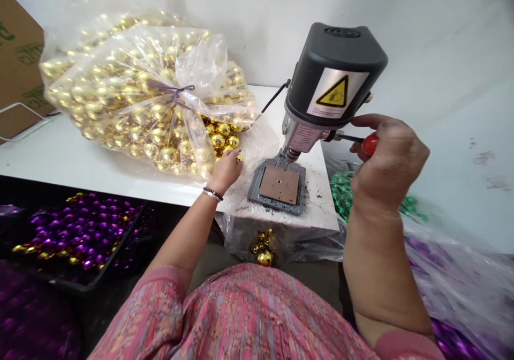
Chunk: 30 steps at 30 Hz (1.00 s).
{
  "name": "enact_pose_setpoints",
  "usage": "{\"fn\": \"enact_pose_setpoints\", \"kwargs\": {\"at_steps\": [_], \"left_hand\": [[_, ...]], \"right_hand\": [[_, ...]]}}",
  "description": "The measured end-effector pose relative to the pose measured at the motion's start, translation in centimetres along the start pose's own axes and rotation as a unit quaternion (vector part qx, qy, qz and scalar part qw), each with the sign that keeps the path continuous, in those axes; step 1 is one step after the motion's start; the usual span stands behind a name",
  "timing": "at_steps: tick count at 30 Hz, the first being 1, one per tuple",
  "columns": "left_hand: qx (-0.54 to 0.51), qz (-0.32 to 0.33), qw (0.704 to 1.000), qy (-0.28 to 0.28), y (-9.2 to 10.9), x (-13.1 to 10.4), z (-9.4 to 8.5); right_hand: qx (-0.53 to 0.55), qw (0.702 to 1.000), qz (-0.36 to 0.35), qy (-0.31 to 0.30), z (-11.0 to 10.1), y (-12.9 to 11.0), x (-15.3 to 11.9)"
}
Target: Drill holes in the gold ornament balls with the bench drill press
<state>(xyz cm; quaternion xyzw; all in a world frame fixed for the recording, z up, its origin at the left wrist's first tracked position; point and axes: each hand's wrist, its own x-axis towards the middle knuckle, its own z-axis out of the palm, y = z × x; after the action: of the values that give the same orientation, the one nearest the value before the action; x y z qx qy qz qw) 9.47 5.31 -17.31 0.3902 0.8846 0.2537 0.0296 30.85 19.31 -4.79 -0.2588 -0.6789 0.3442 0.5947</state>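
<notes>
My right hand (389, 154) is closed around the red knob (370, 144) of a bench drill press lever. The drill press (329, 76) has a black motor housing with a yellow warning label. Below its chuck (292, 155), a brown square plate (280, 184) with a small hole lies on the grey base (277, 208). Left of the base, my left hand (227, 168) is at the mouth of a clear plastic bag, against shiny gold balls (222, 129). Its fingers are curled and partly hidden, so I cannot make out what is in them.
The big bag (132, 97), tied with a purple string, covers much of the white table (80, 154). Dark shavings surround the drill base. Purple and gold balls (80, 231) fill a black crate at lower left. Gold balls (264, 255) hang below the table's front edge. A cardboard box (20, 60) stands left.
</notes>
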Motion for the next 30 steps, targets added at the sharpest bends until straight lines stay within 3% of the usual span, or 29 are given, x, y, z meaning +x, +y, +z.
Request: {"fn": "enact_pose_setpoints", "kwargs": {"at_steps": [4, 8, 10, 13, 16, 18, 24, 30], "left_hand": [[0.163, 0.01, 0.983, -0.084, 0.0, 1.4, -0.1], [0.21, -0.002, 0.973, -0.095, 0.6, 1.4, -0.5], [0.161, 0.018, 0.984, -0.079, 0.6, 1.1, -0.7], [-0.055, 0.064, 0.993, -0.077, 0.5, 0.2, -0.7], [-0.302, 0.083, 0.942, -0.124, 0.9, -0.9, 0.1], [-0.376, 0.08, 0.909, -0.158, 1.4, -1.4, 0.9], [-0.352, 0.068, 0.907, -0.221, 3.9, -1.8, 2.2], [-0.325, 0.016, 0.923, -0.208, 5.2, -1.5, 2.7]], "right_hand": [[0.006, 1.0, 0.007, -0.008, -0.1, 0.2, 0.0], [0.014, 1.0, 0.005, -0.018, -0.2, 0.1, -0.1], [0.015, 1.0, 0.003, -0.023, -0.2, 0.1, -0.1], [0.017, 0.999, -0.004, -0.03, -0.3, 0.2, 0.0], [0.023, 0.999, -0.013, -0.039, -0.4, 0.3, 0.0], [0.022, 0.999, -0.017, -0.042, -0.4, 0.2, 0.0], [0.031, 0.999, -0.025, -0.034, -0.2, -0.2, 0.1], [0.036, 0.998, -0.023, -0.036, -0.2, -0.1, 0.2]]}}
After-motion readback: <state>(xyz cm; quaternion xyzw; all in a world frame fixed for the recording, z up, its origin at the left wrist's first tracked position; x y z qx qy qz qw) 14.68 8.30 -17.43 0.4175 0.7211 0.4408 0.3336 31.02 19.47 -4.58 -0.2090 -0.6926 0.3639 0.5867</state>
